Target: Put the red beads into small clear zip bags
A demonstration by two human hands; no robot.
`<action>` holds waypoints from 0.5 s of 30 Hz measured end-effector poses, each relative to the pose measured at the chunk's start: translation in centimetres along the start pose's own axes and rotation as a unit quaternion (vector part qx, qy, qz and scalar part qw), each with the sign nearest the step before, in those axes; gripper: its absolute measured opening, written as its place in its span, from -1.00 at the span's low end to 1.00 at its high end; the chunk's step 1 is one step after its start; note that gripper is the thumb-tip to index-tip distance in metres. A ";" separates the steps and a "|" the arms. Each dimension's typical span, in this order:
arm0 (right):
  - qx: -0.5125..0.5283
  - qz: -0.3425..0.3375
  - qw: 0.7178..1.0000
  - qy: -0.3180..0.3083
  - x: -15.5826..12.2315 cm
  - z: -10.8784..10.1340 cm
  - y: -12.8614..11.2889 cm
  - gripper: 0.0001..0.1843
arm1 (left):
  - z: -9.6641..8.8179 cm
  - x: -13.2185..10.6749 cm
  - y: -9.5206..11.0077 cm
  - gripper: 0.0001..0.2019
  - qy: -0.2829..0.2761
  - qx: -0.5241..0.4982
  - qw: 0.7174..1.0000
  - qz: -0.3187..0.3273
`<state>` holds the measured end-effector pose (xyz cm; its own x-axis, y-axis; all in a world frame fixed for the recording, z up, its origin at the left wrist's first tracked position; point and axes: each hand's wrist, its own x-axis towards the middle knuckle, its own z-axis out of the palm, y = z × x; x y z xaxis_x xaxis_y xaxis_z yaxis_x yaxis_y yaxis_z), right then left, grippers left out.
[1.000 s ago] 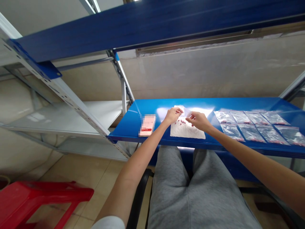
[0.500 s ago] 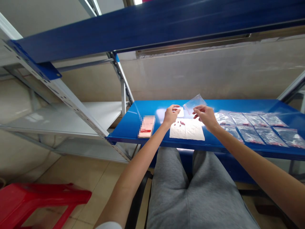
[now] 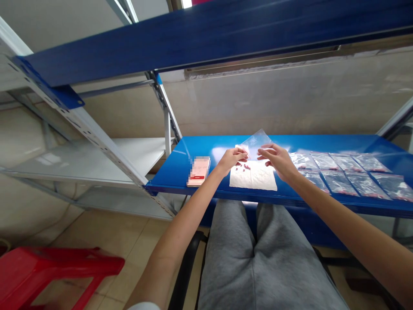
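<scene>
Clear plastic bag [image 3: 257, 144] now between left hand [image 3: 231, 159] and right hand [image 3: 278, 161] (both pinching it)

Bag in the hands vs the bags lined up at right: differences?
The clear plastic bag is raised between the left hand and right hand, while the filled bags lie flat on the blue steel shelf. The clear plastic bag looks empty; the filled bags show small red pieces inside. It is single; the filled bags sit in two rows. All are clear plastic.
</scene>
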<state>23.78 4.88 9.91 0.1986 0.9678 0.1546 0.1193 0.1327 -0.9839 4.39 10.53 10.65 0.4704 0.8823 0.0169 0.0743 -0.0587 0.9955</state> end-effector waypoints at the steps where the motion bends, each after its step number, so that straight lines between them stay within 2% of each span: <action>1: 0.006 0.000 1.000 0.008 0.1 -0.4 -0.2 -0.38 | -0.3 0.0 0.2 -0.91 -0.013 -0.002 1.000 -0.006; 5: -0.007 -0.014 1.000 -0.002 0.6 -1.5 -1.2 -0.31 | -1.5 0.2 0.7 -0.93 -0.067 0.033 0.997 -0.026; 9: -0.077 -0.056 0.995 -0.022 1.1 -1.4 -1.5 -0.35 | -2.3 1.1 1.1 -0.97 -0.086 0.095 0.992 -0.020; 11: -0.107 -0.063 0.992 -0.020 1.5 -1.1 -1.3 -0.42 | -2.7 1.8 1.4 -0.98 -0.087 0.116 0.989 -0.019; 15: -0.106 -0.024 0.993 -0.046 3.0 -0.4 -0.2 -0.49 | -3.6 3.7 1.9 -0.96 -0.053 0.149 0.987 -0.012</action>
<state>24.74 7.62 10.65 0.0998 0.9781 0.1828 0.3299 0.1408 -0.9335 3.05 15.35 12.89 0.5542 0.8317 -0.0326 0.3342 -0.1865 0.9238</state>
